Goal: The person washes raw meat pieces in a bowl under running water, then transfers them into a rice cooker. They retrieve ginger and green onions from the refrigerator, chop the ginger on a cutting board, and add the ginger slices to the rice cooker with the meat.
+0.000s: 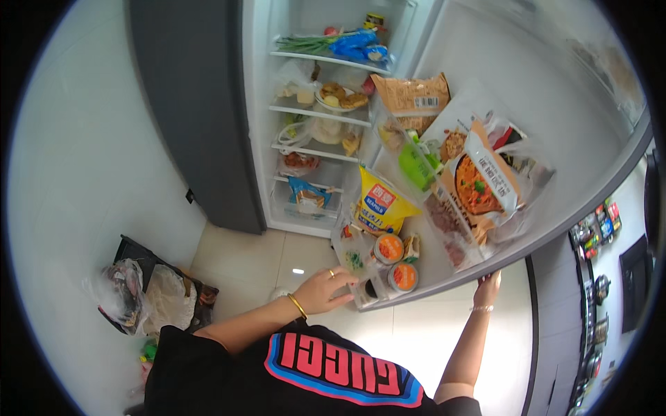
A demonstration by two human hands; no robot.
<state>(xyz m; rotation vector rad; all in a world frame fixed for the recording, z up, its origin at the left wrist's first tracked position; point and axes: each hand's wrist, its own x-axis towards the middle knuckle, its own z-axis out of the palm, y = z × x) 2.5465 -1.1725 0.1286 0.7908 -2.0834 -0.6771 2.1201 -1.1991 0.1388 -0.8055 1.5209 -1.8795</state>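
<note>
My left hand [329,291], with a ring and a gold bangle, has its fingers apart at the end of the lowest clear bin [370,301] of an open refrigerator door [499,57]. The fingertips touch or nearly touch the bin's wall. My right hand [488,285] is at the door's outer edge, its fingers partly hidden. The lowest bin carries two orange-lidded jars [389,248] [403,276] and a yellow food bag [384,203]. In the bin above are an orange-and-white noodle package [481,182], a green packet [416,164] and a brown bag [416,99].
Refrigerator shelves hold green stalks with a blue bag [356,44], a plate of food [338,99] and a blue packet [308,196]. A dark closed door panel [195,104] stands left. Plastic-bagged items [166,296] sit by the wall; a kitchen counter [554,312] runs along the right.
</note>
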